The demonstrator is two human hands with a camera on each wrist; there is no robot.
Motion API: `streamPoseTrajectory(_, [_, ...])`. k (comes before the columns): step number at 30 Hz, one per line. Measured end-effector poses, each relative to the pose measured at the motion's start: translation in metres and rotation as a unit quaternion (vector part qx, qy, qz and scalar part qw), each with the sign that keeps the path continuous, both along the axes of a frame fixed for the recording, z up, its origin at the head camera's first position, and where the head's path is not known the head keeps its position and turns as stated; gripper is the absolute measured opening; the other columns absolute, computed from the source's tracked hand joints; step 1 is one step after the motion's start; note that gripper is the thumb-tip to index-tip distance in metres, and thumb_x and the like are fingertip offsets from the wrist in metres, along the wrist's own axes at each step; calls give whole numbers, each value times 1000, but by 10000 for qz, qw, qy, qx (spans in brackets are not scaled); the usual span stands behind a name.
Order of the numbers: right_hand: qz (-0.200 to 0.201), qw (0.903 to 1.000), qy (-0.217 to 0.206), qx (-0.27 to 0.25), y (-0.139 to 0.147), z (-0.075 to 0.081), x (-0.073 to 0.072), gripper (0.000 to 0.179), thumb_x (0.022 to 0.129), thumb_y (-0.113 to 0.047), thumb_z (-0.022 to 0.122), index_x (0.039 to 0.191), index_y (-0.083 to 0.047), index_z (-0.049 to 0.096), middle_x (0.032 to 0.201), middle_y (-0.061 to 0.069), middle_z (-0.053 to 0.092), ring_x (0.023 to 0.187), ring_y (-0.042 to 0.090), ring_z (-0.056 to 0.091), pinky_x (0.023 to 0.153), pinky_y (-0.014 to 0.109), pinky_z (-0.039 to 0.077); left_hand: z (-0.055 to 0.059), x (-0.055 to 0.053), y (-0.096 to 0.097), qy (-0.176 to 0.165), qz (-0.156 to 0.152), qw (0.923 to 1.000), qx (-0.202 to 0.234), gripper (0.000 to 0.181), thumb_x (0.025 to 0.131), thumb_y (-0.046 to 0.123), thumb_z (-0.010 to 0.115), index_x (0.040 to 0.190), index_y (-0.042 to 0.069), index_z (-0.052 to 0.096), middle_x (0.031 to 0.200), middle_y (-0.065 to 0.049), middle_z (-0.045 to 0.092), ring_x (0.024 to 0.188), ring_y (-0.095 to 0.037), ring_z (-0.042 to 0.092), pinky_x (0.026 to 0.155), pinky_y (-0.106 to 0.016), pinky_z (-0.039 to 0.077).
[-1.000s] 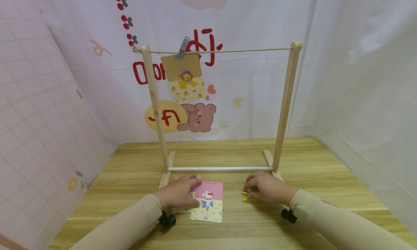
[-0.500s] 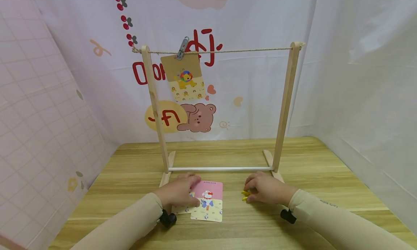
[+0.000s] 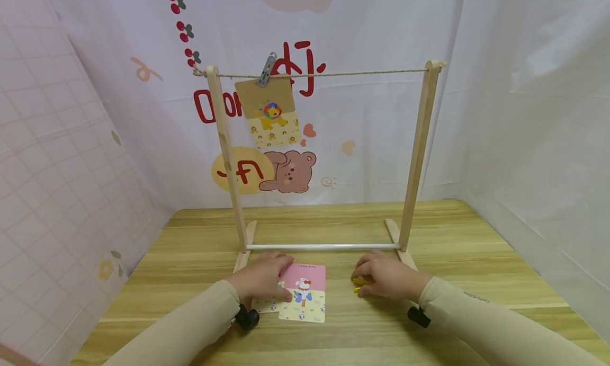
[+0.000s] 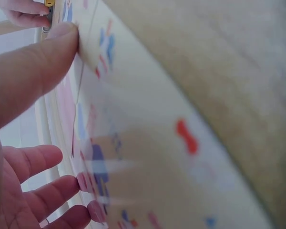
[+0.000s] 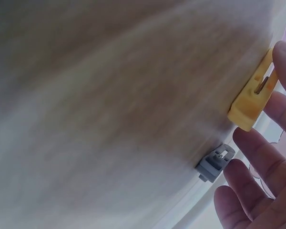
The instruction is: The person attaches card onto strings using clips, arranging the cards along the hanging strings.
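My left hand (image 3: 263, 277) rests over two overlapping picture cards on the table, thumb and fingers spread. The upper rabbit card (image 3: 305, 297) is pink and cream; the lower card (image 3: 266, 306) is partly hidden beneath the hand. In the left wrist view, the thumb (image 4: 47, 62) touches the patterned card surface (image 4: 148, 157). My right hand (image 3: 388, 276) pinches a yellow clothespin (image 5: 252, 98) between thumb and fingers, low over the table. A grey clothespin (image 5: 215, 163) lies beside its other fingertips in the right wrist view.
A wooden frame (image 3: 418, 159) with a white bottom bar (image 3: 324, 247) stands behind both hands. From its rope (image 3: 362, 73), a grey clothespin (image 3: 267, 70) hangs a lion card (image 3: 271, 127). The wooden table (image 3: 343, 339) lies before a printed white curtain (image 3: 371, 143).
The right hand's thumb and fingers have drawn in around the yellow clothespin, which shows less between them. The left hand and the cards have hardly moved.
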State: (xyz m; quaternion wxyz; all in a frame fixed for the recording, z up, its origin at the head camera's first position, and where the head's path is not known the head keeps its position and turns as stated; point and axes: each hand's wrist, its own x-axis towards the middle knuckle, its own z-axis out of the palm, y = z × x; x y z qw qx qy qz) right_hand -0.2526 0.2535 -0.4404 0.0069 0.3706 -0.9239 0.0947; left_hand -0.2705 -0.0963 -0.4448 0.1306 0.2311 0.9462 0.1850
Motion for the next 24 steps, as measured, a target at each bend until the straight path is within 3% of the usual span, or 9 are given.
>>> streamPoseTrajectory(12, [-10, 10000, -9, 25, 1, -4, -3, 25, 91, -33, 84, 113, -21, 80, 117, -1, 72, 113, 24, 64, 97, 41, 55, 3, -7, 2, -106, 119, 9998, 102, 89, 80, 41, 92, 155, 15, 52, 159, -7, 50, 147, -33, 43, 119, -57, 41])
streamPoseTrajectory(24, [-3, 10000, -21, -58, -2, 4, 4, 23, 92, -28, 83, 112, -19, 80, 116, -1, 71, 112, 24, 63, 96, 40, 55, 10, -5, 4, -48, -151, 9998, -85, 81, 75, 46, 94, 143, 15, 62, 146, -3, 57, 133, -28, 50, 112, -53, 47])
